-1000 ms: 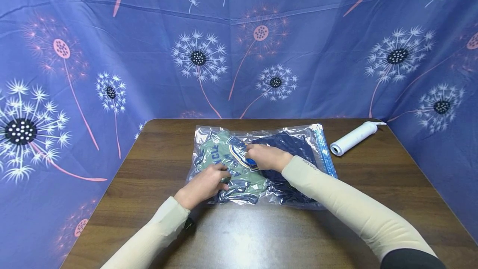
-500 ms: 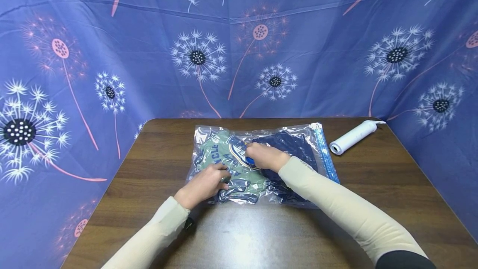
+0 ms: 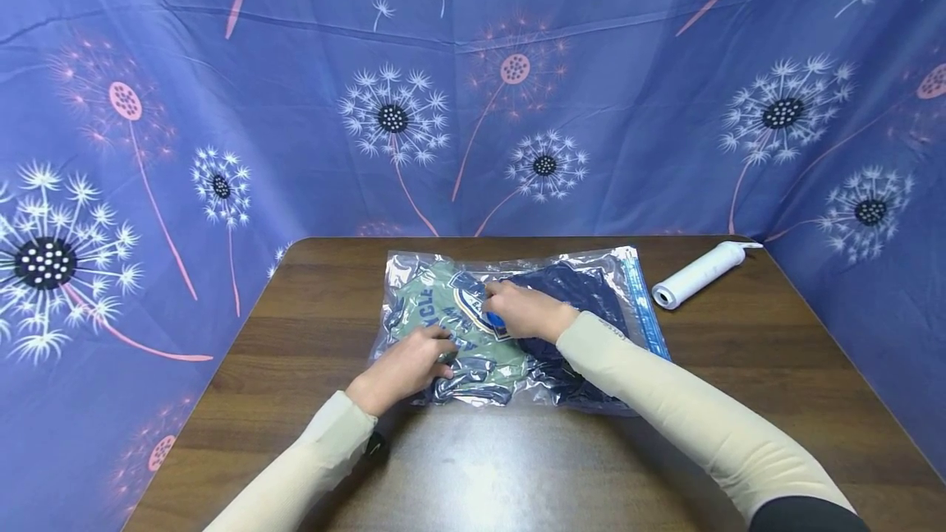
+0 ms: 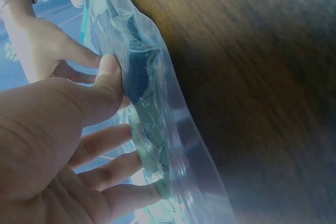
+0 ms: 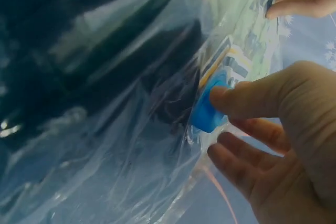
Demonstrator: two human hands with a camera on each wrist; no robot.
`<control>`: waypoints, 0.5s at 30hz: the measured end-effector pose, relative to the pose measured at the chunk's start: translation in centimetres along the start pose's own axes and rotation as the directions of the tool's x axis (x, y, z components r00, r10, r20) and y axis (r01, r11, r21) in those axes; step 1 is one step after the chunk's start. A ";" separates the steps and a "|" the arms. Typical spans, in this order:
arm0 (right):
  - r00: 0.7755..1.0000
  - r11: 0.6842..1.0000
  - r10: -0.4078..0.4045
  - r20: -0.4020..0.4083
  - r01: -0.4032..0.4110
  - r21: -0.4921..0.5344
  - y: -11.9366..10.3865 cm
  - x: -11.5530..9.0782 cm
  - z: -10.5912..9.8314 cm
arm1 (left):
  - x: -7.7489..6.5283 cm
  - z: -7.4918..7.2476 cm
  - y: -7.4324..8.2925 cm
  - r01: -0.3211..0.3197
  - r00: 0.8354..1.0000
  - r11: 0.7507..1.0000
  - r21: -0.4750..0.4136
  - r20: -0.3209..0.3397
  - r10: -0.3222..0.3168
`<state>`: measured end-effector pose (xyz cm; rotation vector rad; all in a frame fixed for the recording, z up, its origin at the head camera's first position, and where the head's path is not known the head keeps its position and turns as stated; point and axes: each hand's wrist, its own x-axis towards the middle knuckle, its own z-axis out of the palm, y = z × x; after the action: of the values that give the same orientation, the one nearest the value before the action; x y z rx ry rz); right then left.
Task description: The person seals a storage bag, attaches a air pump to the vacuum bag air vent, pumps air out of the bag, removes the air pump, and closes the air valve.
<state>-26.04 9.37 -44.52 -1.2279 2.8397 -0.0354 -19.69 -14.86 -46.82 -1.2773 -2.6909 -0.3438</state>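
A clear plastic vacuum storage bag (image 3: 630, 268) lies flat with a green printed shirt (image 3: 421, 290) and a navy garment (image 3: 584, 286) inside. My right hand (image 3: 528, 312) reaches over its middle. There the thumb and index finger pinch a round blue valve cap (image 5: 207, 111), while the other fingers sit beyond it. My left hand (image 3: 410, 360) rests on the bag's near left part, fingers spread. In the left wrist view, the left thumb (image 4: 109, 69) and fingertips touch the film along the near edge.
A white cylindrical hand pump (image 3: 700, 273) lies at the table's back right, nozzle pointing to the corner. A blue zip strip (image 3: 645, 306) runs along the bag's right end. Behind the wooden table (image 3: 310, 310) hangs a blue dandelion-print cloth (image 3: 296, 89).
The right hand's fingers shift slightly around the valve cap. The left hand, the bag and the pump stay in place.
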 end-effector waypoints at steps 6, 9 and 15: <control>0.999 1.000 0.012 0.045 -0.011 -0.006 0.1 0.1 0.4 | -0.1 0.1 0.0 0.004 1.000 1.000 0.000 -0.002 -0.004; 0.999 0.999 0.028 0.046 -0.029 0.023 0.1 0.2 0.3 | -0.1 0.1 0.0 -0.001 1.000 1.000 0.002 -0.005 0.001; 0.999 0.995 0.015 0.033 -0.018 0.099 0.1 0.3 -0.3 | 0.0 0.2 -0.1 -0.002 1.000 1.000 -0.002 -0.004 0.002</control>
<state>-26.37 9.23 -44.20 -1.1748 2.7835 -0.1527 -19.72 -14.87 -47.02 -1.2783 -2.6865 -0.3484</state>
